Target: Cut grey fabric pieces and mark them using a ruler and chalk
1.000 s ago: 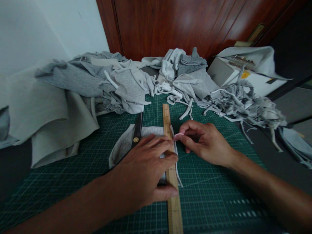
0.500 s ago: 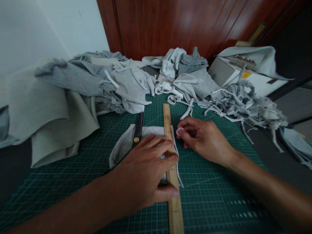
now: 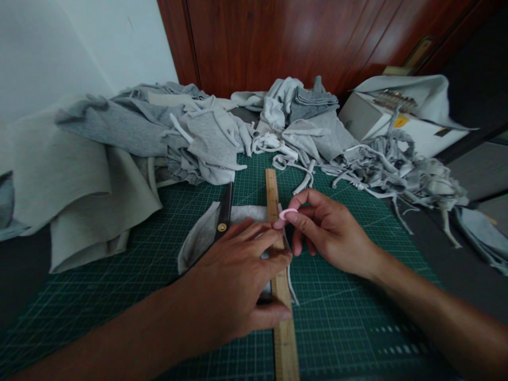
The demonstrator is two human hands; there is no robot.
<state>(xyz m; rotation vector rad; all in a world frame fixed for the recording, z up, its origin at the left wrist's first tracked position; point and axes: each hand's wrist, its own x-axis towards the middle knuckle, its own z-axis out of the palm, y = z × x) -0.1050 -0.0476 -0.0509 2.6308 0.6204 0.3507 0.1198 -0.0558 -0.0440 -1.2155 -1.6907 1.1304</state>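
My left hand point(image 3: 238, 275) lies spread over a wooden ruler point(image 3: 286, 344), its fingers pressing the ruler down onto a folded piece of grey fabric point(image 3: 250, 212). A thin strip of that fabric shows along the ruler's right edge. Between thumb and forefinger, my right hand point(image 3: 331, 230) pinches a flat pink piece of tailor's chalk point(image 3: 288, 214), held over the ruler close to my left fingertips. A pair of black scissors point(image 3: 225, 209) with a brass pivot rests on the fabric; its handles are hidden beneath my left hand and forearm.
A green gridded cutting mat point(image 3: 337, 323) lies underneath. Heaps of grey fabric point(image 3: 206, 132) line the back, with tangled fabric scraps point(image 3: 416, 164) on the right. Stiff beige-grey cloth point(image 3: 107, 206) hangs at the left. A white box point(image 3: 428, 137) stands back right, before a wooden door point(image 3: 278, 42).
My right hand has shifted slightly left, and the pink chalk has tilted and come over the ruler beside my left fingers. The left hand, ruler and scissors stay put.
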